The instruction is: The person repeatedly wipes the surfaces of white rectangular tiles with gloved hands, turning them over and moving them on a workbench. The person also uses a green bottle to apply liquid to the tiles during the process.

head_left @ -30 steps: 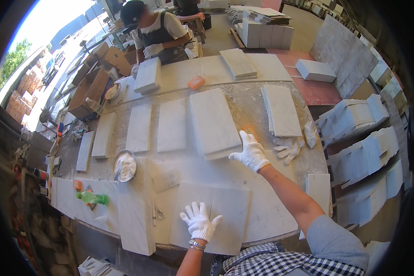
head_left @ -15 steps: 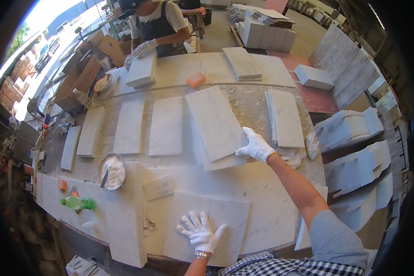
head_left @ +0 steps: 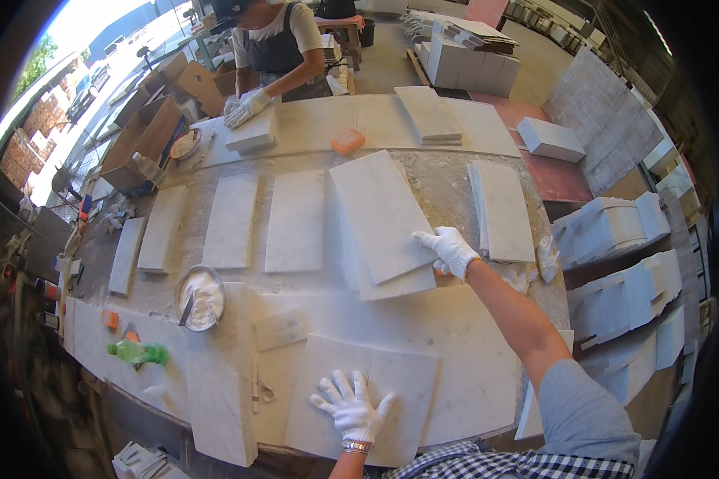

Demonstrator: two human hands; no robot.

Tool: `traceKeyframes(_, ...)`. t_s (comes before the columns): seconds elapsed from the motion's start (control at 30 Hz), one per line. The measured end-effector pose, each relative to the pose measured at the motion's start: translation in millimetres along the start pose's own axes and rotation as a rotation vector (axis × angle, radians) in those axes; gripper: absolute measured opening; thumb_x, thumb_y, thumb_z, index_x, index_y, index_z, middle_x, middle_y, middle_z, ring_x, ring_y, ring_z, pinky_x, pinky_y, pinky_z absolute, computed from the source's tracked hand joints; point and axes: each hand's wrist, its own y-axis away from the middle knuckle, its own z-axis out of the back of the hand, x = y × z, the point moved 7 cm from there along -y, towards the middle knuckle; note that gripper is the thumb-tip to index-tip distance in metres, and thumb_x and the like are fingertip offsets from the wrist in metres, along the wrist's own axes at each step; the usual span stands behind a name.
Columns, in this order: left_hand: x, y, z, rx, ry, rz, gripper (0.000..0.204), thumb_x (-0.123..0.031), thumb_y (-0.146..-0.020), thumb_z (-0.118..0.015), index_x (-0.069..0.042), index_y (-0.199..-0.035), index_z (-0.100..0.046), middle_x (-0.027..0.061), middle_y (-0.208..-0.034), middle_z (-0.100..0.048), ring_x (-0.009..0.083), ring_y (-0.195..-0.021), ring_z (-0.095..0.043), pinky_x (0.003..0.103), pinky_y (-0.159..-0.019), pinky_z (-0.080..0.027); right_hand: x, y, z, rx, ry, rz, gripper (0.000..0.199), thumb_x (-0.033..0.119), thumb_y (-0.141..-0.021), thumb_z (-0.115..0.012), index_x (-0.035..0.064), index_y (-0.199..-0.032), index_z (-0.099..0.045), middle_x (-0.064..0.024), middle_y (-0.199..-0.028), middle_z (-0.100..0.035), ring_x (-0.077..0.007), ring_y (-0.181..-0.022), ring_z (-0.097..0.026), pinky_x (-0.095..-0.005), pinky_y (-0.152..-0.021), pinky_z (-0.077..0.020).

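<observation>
Since a second ago the right hand has drawn the top slab nearer, and the view has tipped lower; that pale marble slab lies on a stack mid-surface, long axis running away from the person, far end leaning left; gloved fingers curl over its near right edge, gripping it, arm stretched forward; the left hand, gloved, fingers spread open, presses flat on the near slab at the surface edge; a white bowl sits left.
</observation>
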Motion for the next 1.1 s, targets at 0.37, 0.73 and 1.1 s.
traceKeyframes(0.37,0.9,2.4,3.7,-0.082,0.058,-0.015,0.094,-0.078,-0.085,-0.053,-0.014,-0.154,-0.043,0.0237,-0.164,-0.025,0.0545,-0.151,-0.009,0.076,-0.114,0.004,15.5,3.9,11.8,0.094,-0.337,0.074,0.032,0.041,-0.097,-0.067,0.0091,-0.097,-0.065,0.0049,-0.067,-0.051,-0.0042,-0.045,-0.035,-0.0214,-0.039,-0.0253)
traceKeyframes(0.73,37.5,9.3,15.5,0.079,1.749,-0.178,0.094,-0.081,-0.091,-0.042,-0.007,-0.148,-0.047,0.0212,-0.145,-0.053,0.0398,-0.137,-0.045,0.054,-0.114,-0.029,-22.9,180.2,70.7,0.516,-0.020,0.274,0.030,0.033,-0.089,-0.078,0.0043,-0.093,-0.070,0.0024,-0.070,-0.059,-0.0057,-0.055,-0.051,-0.0240,-0.045,-0.0393)
traceKeyframes(1.1,11.3,141.7,-28.9,0.611,2.268,0.307,0.034,-0.005,-0.091,-0.071,0.002,-0.123,-0.062,0.0115,-0.110,-0.072,0.0244,-0.100,-0.071,0.040,-0.086,-0.060,-156.9,210.6,48.6,0.643,-0.157,0.051,0.062,0.062,-0.092,-0.064,0.0029,-0.111,-0.071,-0.0067,-0.092,-0.070,-0.0144,-0.083,-0.065,-0.0304,-0.071,-0.0542)
